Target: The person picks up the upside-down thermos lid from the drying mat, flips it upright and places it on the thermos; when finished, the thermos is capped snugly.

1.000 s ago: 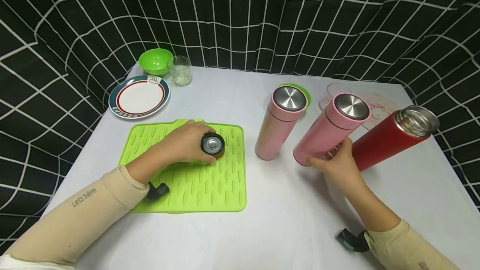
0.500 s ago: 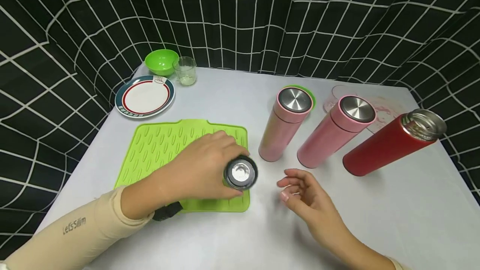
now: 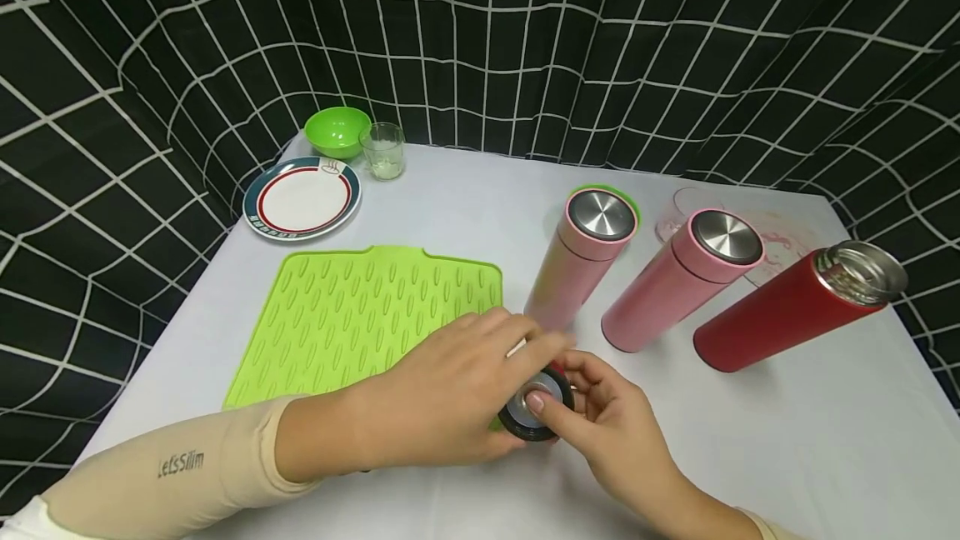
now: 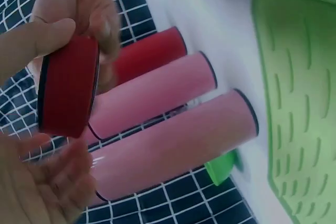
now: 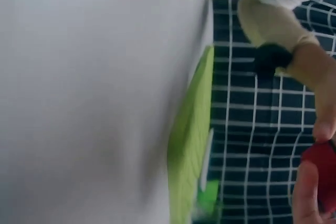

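Note:
A red bottle lid point(image 3: 538, 413) with a black rim and a silvery inside faces up between both hands, over the right front of the green mat. My left hand point(image 3: 457, 390) curves around its far and left side. From the right, my right hand point(image 3: 622, 427) lays its thumb on the lid's inner face, fingers behind the far edge. In the left wrist view the lid point(image 4: 69, 86) shows its red side, thumb at one edge, blurred fingers below. Behind the hands stand two pink bottles point(image 3: 573, 273) point(image 3: 671, 290) with steel-topped lids and a red bottle point(image 3: 780, 315) with a bare steel mouth.
A ridged green mat point(image 3: 360, 315) lies at left on the white table. Behind it are a plate point(image 3: 303, 198), a green bowl point(image 3: 337, 132) and a glass point(image 3: 384, 155). Another glass point(image 3: 678, 207) and a green rim point(image 3: 630, 198) show behind the pink bottles.
My left hand has carried the lid from the mat toward the right front. My right hand has left the pink bottle and come in to take hold of the lid too.

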A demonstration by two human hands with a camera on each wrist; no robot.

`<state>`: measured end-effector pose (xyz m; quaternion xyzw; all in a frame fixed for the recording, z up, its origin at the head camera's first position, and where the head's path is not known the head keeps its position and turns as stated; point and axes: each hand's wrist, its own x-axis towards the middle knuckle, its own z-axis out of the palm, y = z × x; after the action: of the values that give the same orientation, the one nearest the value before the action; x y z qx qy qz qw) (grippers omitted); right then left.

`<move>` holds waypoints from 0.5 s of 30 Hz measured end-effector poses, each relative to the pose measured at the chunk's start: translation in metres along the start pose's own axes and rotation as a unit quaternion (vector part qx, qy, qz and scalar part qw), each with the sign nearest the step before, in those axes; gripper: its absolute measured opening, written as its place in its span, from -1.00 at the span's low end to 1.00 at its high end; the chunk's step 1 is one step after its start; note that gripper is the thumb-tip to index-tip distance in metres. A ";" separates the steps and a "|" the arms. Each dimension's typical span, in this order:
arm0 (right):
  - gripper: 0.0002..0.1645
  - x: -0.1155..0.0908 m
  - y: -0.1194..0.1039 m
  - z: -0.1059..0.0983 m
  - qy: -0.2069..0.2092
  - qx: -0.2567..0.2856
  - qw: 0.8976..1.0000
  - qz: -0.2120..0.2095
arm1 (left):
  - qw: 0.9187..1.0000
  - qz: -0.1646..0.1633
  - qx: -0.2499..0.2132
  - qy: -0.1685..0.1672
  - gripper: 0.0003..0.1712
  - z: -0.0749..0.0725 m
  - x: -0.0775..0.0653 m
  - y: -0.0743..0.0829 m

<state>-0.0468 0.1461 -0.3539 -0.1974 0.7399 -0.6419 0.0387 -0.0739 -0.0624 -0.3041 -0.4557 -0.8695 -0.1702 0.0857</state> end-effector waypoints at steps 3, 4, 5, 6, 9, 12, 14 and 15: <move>-0.68 0.011 -0.001 0.000 0.039 -0.110 0.958 -0.260 | 0.997 -0.040 -0.065 0.005 0.30 0.001 0.000 -0.005; -0.71 0.016 -0.003 0.000 0.064 -0.150 0.924 -0.347 | 0.995 -0.050 -0.086 0.008 0.36 0.002 0.000 -0.008; -0.71 0.021 -0.005 -0.001 0.087 -0.184 0.885 -0.418 | 0.992 -0.059 -0.110 0.011 0.39 0.001 0.001 -0.010; -0.69 0.026 -0.007 -0.001 0.106 -0.204 0.852 -0.470 | 0.989 -0.065 -0.133 0.012 0.39 0.001 0.001 -0.012; -0.73 0.035 -0.010 0.000 0.131 -0.246 0.787 -0.550 | 0.980 -0.081 -0.179 0.003 0.27 0.000 0.000 -0.016; -0.74 0.040 -0.009 -0.001 0.143 -0.260 0.754 -0.586 | 0.968 -0.090 -0.233 -0.006 0.02 0.002 -0.001 -0.017; -0.75 0.042 -0.008 -0.001 0.147 -0.263 0.741 -0.600 | 0.960 -0.083 -0.267 0.006 -0.13 0.005 -0.001 -0.017; -0.75 0.042 -0.009 -0.002 0.143 -0.261 0.741 -0.602 | 0.955 -0.076 -0.285 0.016 -0.19 0.007 -0.001 -0.018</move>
<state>-0.0836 0.1326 -0.3367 -0.5101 0.6028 -0.3338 -0.5148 -0.0880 -0.0697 -0.3148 -0.3909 -0.8156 -0.4241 -0.0468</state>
